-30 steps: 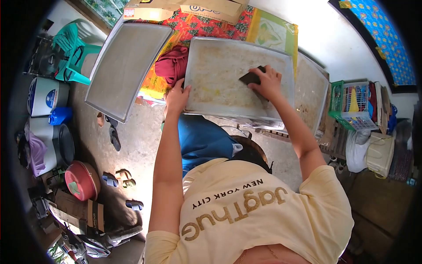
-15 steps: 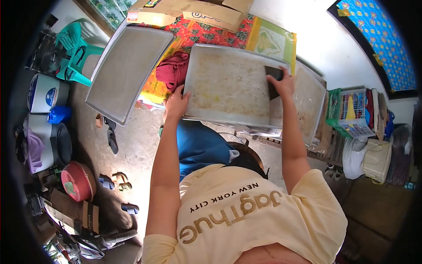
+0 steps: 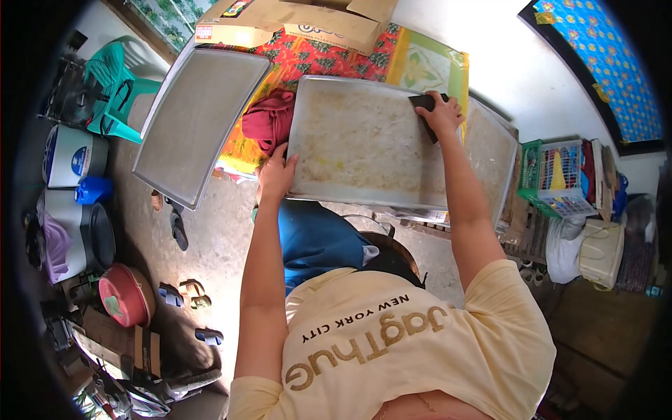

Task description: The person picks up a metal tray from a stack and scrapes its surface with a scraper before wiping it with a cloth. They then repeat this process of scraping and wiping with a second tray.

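Note:
A stained metal baking tray [image 3: 364, 140] lies in front of me on the table. My left hand [image 3: 276, 175] grips its lower left edge, thumb on the rim. In my right hand [image 3: 441, 115] is a dark, flat scraper [image 3: 424, 115], tilted against the tray's surface near the upper right corner. A crumpled maroon cloth [image 3: 269, 120] sits just left of the tray. Another tray [image 3: 203, 119], greyer and cleaner, rests farther left, and a third stained tray [image 3: 484, 150] lies partly under the right side.
Cardboard boxes [image 3: 308, 21] stand at the table's back on a red patterned tablecloth [image 3: 336, 57]. A green chair [image 3: 115, 87] is at the left. Slippers [image 3: 178, 231] lie on the floor. To the right stand plastic baskets [image 3: 553, 178].
My right hand and the scraper have moved up and slightly left, toward the tray's far edge. My left hand keeps its hold on the tray's left side.

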`<state>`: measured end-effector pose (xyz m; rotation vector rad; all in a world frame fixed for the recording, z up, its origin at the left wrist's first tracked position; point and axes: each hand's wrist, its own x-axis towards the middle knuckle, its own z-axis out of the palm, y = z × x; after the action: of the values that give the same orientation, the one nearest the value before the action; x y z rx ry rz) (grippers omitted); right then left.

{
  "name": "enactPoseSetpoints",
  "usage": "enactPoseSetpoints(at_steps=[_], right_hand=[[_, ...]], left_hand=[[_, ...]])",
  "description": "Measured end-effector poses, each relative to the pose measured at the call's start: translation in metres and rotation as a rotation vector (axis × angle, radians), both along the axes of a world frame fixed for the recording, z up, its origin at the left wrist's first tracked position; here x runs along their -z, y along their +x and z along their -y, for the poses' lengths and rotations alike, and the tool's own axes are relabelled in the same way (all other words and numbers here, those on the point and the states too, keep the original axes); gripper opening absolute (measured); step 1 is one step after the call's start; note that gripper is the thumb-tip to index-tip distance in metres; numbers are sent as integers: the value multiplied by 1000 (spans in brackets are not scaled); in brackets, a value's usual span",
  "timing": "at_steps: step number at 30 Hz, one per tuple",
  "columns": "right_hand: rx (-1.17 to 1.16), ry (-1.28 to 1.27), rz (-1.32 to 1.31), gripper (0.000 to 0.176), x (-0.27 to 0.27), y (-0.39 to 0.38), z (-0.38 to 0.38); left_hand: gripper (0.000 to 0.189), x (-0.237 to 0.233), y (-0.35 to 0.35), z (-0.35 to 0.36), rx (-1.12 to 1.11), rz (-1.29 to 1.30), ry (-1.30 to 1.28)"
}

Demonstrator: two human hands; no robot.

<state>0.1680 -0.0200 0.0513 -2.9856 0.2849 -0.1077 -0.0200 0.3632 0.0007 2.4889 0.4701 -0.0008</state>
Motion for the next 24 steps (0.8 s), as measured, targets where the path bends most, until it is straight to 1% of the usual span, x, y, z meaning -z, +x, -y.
enactPoseSetpoints(at_steps=[6,12,14,17,18,21,24], right_hand=[[-213,50,56,55,7,-11,-49],[-450,86,118,51,8,-55,-101],[-502,84,90,51,3,-72,-114],[-617,86,108,50,-2,-93,-122],[-673,100,178,49,-2,-101,-124],[-756,122,140,48,-4,-119,-128],[-775,149,79,51,-6,-114,-129]], left_hand=[[53,10,0,-2,-12,31,-29],[51,-9,0,4,-12,-56,-40],[50,-5,-1,4,-11,-44,-20],[52,6,0,2,-9,-9,21],[53,6,0,1,-8,5,35],[53,7,0,1,-12,-3,29],[53,3,0,1,-9,-23,20]])
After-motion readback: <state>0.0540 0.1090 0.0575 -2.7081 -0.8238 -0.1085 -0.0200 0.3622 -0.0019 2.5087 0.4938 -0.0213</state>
